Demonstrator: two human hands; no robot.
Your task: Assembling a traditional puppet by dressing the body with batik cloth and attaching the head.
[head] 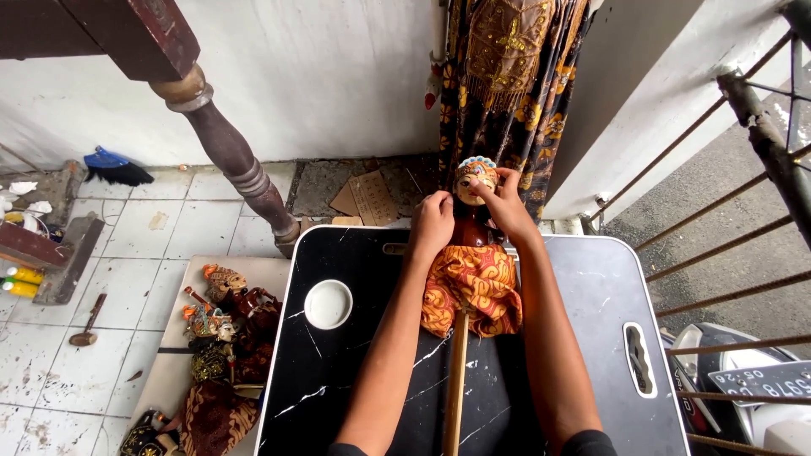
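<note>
A wooden rod puppet (470, 270) stands upright on a black marble-patterned table (338, 371). It has a painted head (476, 179) with a blue and gold headdress, a dark red body and an orange patterned skirt. A pale wooden stick (456, 380) runs down from the skirt toward me. My left hand (432, 224) grips the puppet's shoulder on the left. My right hand (505, 203) holds the puppet at the neck and head, fingertips touching the face.
A small white round dish (328, 304) sits on the table's left part. Several more puppets (221, 338) lie on a mat on the tiled floor at left. A turned wooden post (236, 160), hanging patterned cloth (507, 76), a metal railing (743, 211) and a brush (114, 167) surround the table.
</note>
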